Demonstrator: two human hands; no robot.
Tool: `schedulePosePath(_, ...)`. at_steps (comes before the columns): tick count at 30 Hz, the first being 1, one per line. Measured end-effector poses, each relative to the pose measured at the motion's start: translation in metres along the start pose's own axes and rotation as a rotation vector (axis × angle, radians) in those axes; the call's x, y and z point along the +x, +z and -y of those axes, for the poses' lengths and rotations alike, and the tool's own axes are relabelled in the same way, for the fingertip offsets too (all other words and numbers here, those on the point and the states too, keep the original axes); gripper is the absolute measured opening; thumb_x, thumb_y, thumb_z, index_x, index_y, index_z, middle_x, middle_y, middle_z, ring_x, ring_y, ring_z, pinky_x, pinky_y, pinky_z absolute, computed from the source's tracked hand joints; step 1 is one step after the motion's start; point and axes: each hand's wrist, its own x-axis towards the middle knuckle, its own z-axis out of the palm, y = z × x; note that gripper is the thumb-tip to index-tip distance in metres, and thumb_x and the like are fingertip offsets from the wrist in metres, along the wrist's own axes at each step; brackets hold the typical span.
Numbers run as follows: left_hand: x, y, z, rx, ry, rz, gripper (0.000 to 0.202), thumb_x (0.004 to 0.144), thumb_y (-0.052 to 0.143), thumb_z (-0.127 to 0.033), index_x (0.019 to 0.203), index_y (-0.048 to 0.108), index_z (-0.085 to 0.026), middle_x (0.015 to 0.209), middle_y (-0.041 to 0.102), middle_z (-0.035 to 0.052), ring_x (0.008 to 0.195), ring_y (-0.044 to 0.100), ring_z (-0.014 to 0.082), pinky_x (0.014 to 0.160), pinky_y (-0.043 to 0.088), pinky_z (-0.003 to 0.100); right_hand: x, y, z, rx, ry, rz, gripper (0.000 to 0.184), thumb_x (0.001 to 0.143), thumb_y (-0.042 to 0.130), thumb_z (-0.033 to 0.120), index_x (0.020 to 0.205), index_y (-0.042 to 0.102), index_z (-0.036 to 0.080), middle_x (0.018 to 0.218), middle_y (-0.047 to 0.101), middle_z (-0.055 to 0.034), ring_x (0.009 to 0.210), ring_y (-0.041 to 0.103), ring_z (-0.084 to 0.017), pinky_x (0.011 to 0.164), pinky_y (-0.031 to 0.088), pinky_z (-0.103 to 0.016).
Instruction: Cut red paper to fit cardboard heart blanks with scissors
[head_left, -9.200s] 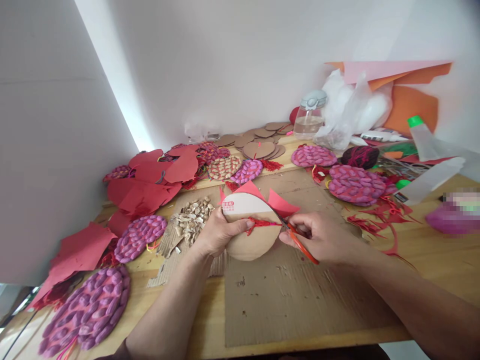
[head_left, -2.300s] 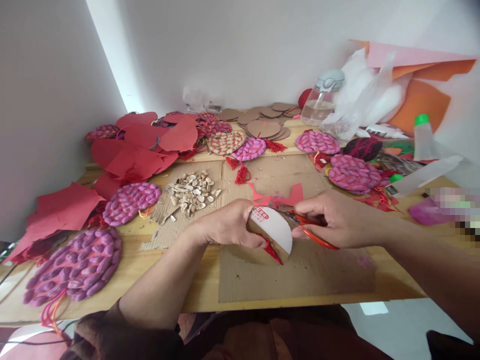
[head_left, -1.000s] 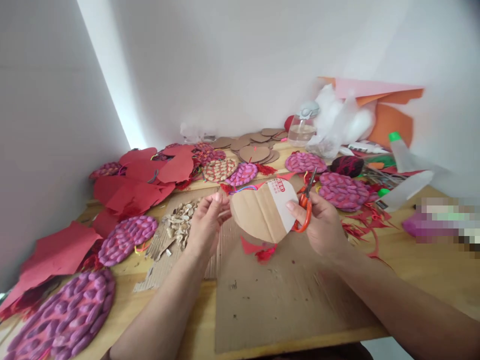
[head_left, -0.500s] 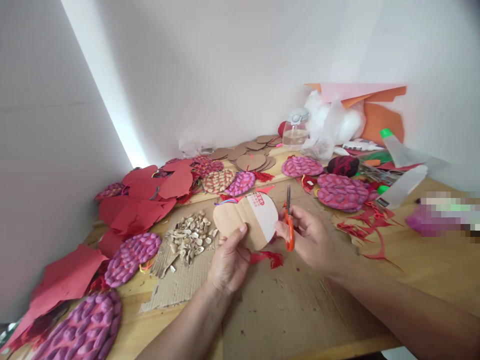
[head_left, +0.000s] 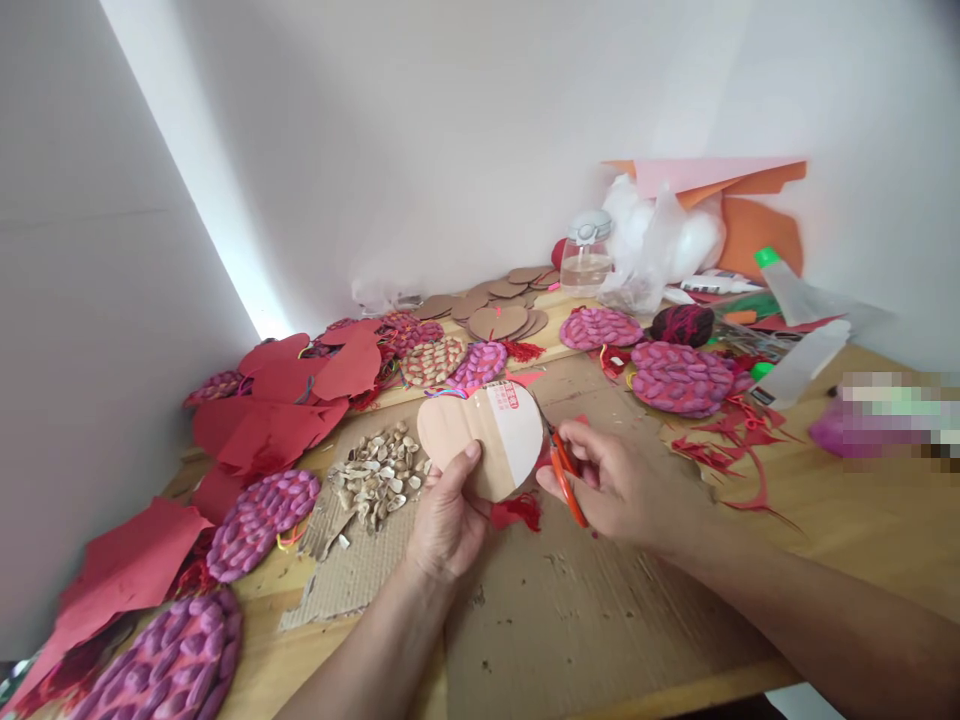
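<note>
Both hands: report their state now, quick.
Left hand: closed on the cardboard heart, thumb on its face.
Right hand: closed on the scissors, blades at the heart's edge.

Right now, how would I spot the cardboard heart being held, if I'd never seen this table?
Start with the big brown cardboard sheet on the wooden table. Above it, the left hand holds the cardboard heart, with the orange-handled scissors in the right hand at its edge. Unlike the brown pieces piled at the back, it has a white section with red printing.
</note>
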Motion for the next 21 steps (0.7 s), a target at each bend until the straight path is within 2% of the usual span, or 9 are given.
schedulePosePath(6,0.0003,-0.0006,0.001,0.0,-0.016,-0.013,0.055,0.076,0.077,-0.012,0.129,0.063,-0.017,0.11,0.077,0.0099,0.086,0.074,0.0203,0.078,0.063,0.03,0.0012,-0.0005,-0.0028,0.02,0.007,-0.028,0.034,0.083,0.072,0.027,0.068,0.042,0.021,0.059,0.039,0.0084,0.054,0.033,-0.008,0.05,0.025,-0.024)
schedulePosePath(16,0.0018,-0.0038,0.0027,0.009,-0.009,0.0,0.054,0.077,0.077,-0.011,0.128,0.063,-0.019,0.111,0.077,0.0097,0.088,0.074,0.0205,0.08,0.063,0.033,0.0029,-0.0039,-0.0007,0.087,0.019,-0.001,0.036,0.089,0.065,0.035,0.067,0.041,0.021,0.058,0.038,0.0074,0.054,0.032,-0.009,0.049,0.023,-0.025)
schedulePosePath(21,0.0019,-0.0034,0.0001,0.015,0.005,0.012,0.056,0.075,0.079,-0.012,0.128,0.063,-0.018,0.111,0.077,0.0102,0.087,0.075,0.02,0.078,0.063,0.03,0.0029,-0.0082,-0.0038,0.068,0.037,0.006,0.035,0.09,0.065,0.038,0.067,0.045,0.021,0.059,0.04,0.007,0.055,0.033,-0.009,0.05,0.024,-0.025)
